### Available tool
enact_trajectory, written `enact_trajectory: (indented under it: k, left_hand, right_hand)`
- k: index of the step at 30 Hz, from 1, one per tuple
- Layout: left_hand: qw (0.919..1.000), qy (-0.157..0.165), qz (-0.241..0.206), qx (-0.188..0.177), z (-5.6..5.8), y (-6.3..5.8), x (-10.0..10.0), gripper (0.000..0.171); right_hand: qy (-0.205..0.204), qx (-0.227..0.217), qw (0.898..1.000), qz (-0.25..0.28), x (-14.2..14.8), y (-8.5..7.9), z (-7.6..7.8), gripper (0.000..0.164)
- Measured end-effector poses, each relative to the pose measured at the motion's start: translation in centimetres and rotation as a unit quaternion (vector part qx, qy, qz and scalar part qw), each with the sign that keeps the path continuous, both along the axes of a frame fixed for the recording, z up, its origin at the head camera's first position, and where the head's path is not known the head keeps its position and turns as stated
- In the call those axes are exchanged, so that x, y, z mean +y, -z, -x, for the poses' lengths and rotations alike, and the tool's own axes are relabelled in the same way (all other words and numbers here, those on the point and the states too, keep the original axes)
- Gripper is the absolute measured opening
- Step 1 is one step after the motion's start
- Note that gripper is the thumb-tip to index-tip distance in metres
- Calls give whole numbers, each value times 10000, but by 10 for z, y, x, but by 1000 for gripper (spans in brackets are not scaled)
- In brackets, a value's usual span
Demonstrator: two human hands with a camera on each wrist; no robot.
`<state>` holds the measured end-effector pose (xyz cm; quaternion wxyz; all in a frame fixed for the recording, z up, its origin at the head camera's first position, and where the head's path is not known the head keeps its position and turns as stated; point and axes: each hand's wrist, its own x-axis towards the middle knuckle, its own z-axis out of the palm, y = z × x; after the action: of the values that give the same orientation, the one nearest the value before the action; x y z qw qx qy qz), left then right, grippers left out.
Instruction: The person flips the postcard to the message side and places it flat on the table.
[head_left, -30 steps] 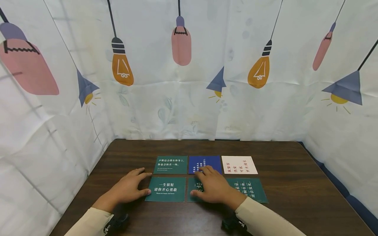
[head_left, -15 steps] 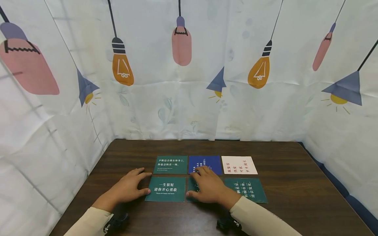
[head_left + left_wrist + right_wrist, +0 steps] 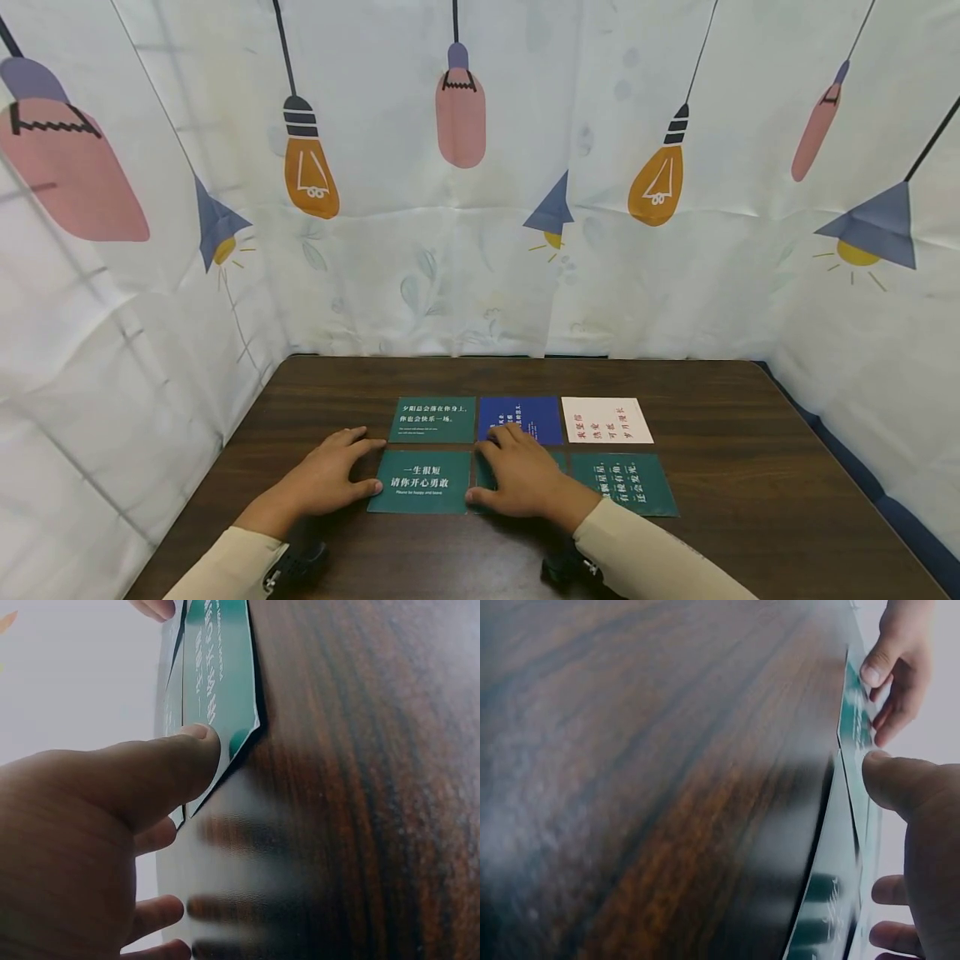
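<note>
Six printed cards lie flat on the table in two rows. My left hand [image 3: 322, 475] has its fingers spread, its thumb at the left edge of the lower left green card [image 3: 420, 493] and its index finger near the upper left green card [image 3: 432, 419]. In the left wrist view its thumb overlaps the edge of the green card [image 3: 234, 667]. My right hand [image 3: 525, 477] lies over the lower middle green card [image 3: 485, 473], hiding most of it. Its thumb reaches the gap beside the lower left card. Its fingertips overlap the blue card [image 3: 542, 417].
A pale card with red writing [image 3: 606, 420] ends the far row, and another green card [image 3: 641, 487] ends the near row. Dark wood table [image 3: 720, 467] surrounds the cards. A white curtain printed with lamps [image 3: 480, 275] hangs behind and at both sides.
My right hand has slid a little to the left over the lower middle card, showing that card's upper right corner. My left hand and the cards stay where they were.
</note>
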<state>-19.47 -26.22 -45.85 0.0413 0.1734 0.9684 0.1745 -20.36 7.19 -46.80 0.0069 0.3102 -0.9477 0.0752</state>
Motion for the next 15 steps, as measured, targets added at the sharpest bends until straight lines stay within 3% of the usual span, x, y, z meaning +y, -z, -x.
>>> enact_trajectory:
  k: [15]
  left_hand:
    - [9999, 116, 4, -35, -1, -2, 0, 68]
  right_hand:
    - [-88, 57, 9999, -32, -9, 1, 1, 77]
